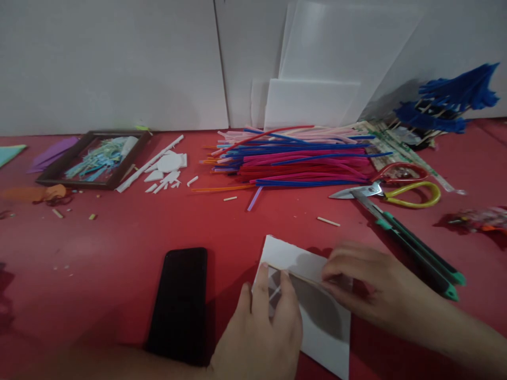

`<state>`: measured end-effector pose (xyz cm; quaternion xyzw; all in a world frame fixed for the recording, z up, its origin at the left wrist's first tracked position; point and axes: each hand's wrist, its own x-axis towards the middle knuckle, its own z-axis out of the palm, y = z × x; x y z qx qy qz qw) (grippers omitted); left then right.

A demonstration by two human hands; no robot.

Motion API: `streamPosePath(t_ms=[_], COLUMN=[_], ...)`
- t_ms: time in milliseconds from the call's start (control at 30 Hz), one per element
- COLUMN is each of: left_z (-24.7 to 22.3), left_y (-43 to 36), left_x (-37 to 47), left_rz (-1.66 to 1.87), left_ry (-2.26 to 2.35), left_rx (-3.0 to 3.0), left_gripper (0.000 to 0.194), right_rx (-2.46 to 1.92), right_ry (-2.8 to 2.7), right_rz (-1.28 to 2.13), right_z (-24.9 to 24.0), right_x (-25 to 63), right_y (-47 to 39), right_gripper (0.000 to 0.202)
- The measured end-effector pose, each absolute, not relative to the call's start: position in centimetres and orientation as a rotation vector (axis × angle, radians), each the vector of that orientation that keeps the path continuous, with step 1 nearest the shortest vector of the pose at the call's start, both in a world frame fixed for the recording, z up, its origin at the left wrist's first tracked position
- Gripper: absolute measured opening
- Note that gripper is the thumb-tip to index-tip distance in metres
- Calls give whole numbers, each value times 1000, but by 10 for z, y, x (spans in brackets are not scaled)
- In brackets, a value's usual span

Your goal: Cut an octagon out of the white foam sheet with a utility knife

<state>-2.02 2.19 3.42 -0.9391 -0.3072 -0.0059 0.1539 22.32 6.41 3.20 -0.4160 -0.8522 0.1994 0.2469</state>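
Black phone (178, 301) near left. Left hand (263, 330) unclenched, fingertips pressing thin stick (303, 277) at left end. Stick lies across far part of white board (330, 345), near centre-right; likely light, stiff, snappable: take by ends. Board probably light, dentable: take by edges. Right hand (362, 279) pinching stick's right end.

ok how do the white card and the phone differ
The card is white, while the phone is black. The card's corners look sharp; the phone's are rounded. The card lies under the left hand, the phone to that hand's left. Both lie on the red table.
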Motion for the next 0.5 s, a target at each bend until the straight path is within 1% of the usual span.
streamPosePath(t_ms=[200,300,500], left_z=[33,31,31], left_y=[23,26,29], left_x=[-21,-22,-22], left_rz=[-65,-117,-138], left_ry=[-889,-859,-854], left_rx=[-2699,-2730,-2769], left_gripper=[39,38,38], right_rx=[-1092,-1104,-1076], right_ry=[-2403,-2392,-2377], right_rz=[466,465,468], right_z=[25,24,21], right_x=[214,213,210], right_y=[61,59,57], right_gripper=[19,16,17])
